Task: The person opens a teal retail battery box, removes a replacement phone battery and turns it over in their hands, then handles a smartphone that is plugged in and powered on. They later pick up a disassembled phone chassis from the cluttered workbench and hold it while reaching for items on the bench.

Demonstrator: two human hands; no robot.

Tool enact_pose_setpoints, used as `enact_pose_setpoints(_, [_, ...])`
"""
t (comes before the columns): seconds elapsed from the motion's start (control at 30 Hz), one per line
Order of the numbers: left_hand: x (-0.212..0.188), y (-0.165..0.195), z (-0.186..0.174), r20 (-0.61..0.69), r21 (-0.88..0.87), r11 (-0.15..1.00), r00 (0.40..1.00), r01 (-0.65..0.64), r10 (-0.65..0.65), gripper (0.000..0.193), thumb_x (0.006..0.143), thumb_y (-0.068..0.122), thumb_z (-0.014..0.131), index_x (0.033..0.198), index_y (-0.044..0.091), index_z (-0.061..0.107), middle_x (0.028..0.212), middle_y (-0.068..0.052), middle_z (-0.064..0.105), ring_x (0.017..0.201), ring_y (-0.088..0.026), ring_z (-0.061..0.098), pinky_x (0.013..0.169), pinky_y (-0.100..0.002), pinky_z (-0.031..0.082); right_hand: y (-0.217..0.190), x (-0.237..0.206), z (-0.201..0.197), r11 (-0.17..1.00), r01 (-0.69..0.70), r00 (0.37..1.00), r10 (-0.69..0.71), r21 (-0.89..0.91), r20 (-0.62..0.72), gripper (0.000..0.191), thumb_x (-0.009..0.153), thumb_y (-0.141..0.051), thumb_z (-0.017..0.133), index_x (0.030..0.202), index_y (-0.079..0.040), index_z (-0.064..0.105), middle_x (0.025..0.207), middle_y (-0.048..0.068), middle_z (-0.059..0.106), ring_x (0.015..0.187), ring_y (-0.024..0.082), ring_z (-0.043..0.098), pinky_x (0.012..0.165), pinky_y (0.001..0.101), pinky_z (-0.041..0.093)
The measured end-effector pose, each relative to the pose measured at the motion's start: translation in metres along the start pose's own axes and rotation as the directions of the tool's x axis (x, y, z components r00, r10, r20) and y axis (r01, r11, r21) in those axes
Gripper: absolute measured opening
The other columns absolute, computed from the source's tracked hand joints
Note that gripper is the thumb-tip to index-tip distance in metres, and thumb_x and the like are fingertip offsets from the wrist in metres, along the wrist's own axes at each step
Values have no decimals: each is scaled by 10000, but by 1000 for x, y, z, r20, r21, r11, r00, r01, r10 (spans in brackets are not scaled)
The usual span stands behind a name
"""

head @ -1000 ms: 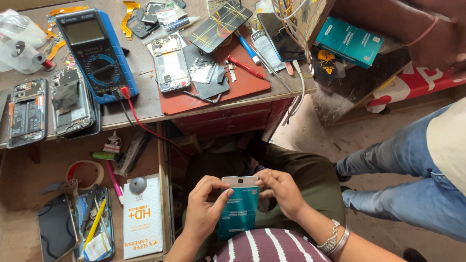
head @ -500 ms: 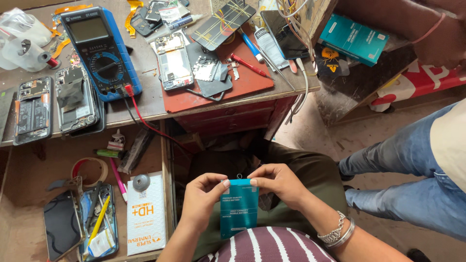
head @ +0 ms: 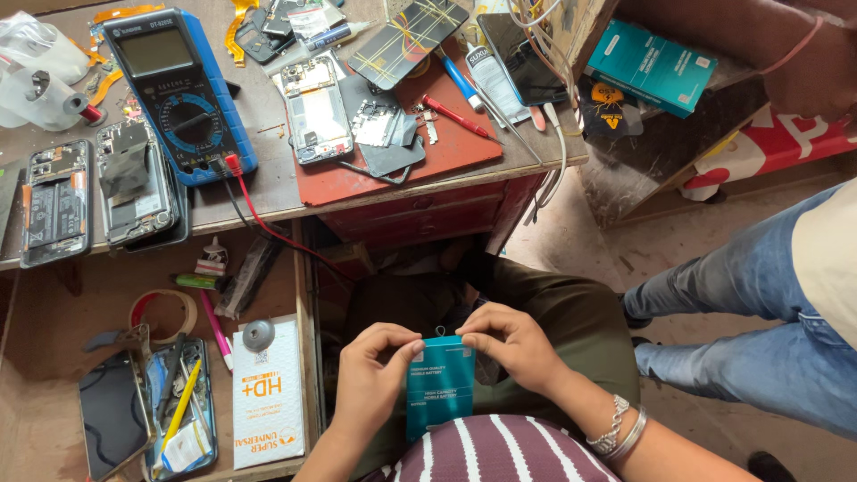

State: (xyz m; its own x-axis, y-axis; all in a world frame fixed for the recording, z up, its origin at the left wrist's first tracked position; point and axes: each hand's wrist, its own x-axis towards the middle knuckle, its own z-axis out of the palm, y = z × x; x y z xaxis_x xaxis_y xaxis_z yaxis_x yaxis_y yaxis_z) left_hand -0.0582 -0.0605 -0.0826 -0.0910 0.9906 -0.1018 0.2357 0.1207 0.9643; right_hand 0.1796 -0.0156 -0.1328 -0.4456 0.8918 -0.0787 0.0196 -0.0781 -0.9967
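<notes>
In my lap I hold a small teal box (head: 438, 388) upright with both hands. My left hand (head: 373, 375) pinches its top left corner. My right hand (head: 511, 344) pinches the top right corner, and a silver bangle sits on that wrist. The box's lower end rests against my striped shirt. On the workbench above lies an opened phone frame (head: 313, 109) on a red mat (head: 393, 156), with loose metal parts beside it.
A blue multimeter (head: 178, 94) with a red lead lies on the bench, next to two more opened phones (head: 94, 196). An open drawer (head: 152, 384) holds tape, tools, a phone and a white box. Another person's jeans-clad legs (head: 759, 312) stand at the right.
The teal box has been turned and lowered toward my body. Both hands have shifted to pinching its top edge, closer together than before.
</notes>
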Motion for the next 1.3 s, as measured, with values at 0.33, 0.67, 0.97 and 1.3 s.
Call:
enact_pose_setpoints(0.33, [-17,14,-2,67,294,953,996,-70,53,205,862,144,734,1058,87,749,1079,-43,742,893,-187,754,708,-311,616,11,-22,2,991,104,990,-95,-89,103,368,852,-44,797,1204,-48,689,1108,47,679,866,107,680,711,243,570])
enact_pose_setpoints(0.67, [-25,13,19,70,152,948,960,-279,271,1017,736,222,886,1532,71,272,1438,-201,481,1289,-328,539,1061,-417,442,-14,-10,7,964,162,957,-102,209,-270,399,895,1,760,1254,-19,587,1052,91,706,893,133,684,700,276,594])
enact_pose_setpoints(0.97, [-1,18,28,427,-896,194,895,399,128,816,896,390,643,1557,24,338,1455,-219,480,1298,-365,550,1098,-547,475,-89,-17,25,918,292,955,-265,270,-133,364,942,-9,640,1298,-30,568,1285,142,668,1041,167,715,732,256,587])
enact_pose_setpoints(1.3, [2,39,20,437,-899,140,843,414,313,877,894,404,626,1592,-19,304,1600,-251,401,1344,-368,549,1107,-567,481,-55,-29,4,914,372,908,-321,163,-269,170,984,86,594,1134,13,625,1182,149,655,910,144,680,825,289,582])
